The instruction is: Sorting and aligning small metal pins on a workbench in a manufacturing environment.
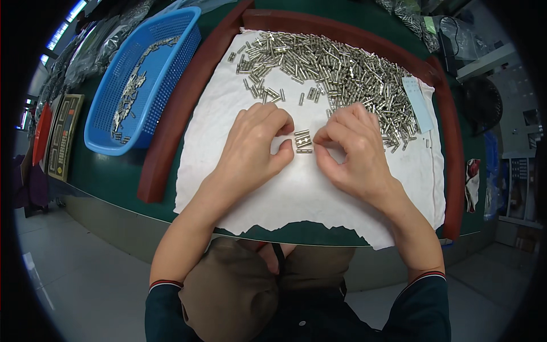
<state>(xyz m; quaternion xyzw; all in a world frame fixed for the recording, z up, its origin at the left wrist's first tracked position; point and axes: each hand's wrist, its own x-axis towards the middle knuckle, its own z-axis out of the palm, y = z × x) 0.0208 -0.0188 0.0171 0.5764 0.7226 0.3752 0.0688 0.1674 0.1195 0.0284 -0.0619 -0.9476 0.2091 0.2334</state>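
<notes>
A small group of short, silvery metal cylinders [303, 140] lies side by side on a white cloth [273, 196], between my two hands. My left hand [253, 142] is at the group's left end, thumb and forefinger curved and apart, nothing seen between them. On the other side, my right hand [356, 151] has its thumb and forefinger tips close to the right ends of the cylinders, with a narrow gap between the tips. Its other fingers are curled. Just beyond, a few loose cylinders [314, 94] lie on the cloth below a big heap of similar pieces [353, 74].
Dark red wooden bars [174, 128] frame the cloth on the left, back and right of the green table [108, 176]. Outside the left bar stands a blue plastic basket [108, 149] holding more metal pieces. A pale blue strip [419, 105] lies at the heap's right.
</notes>
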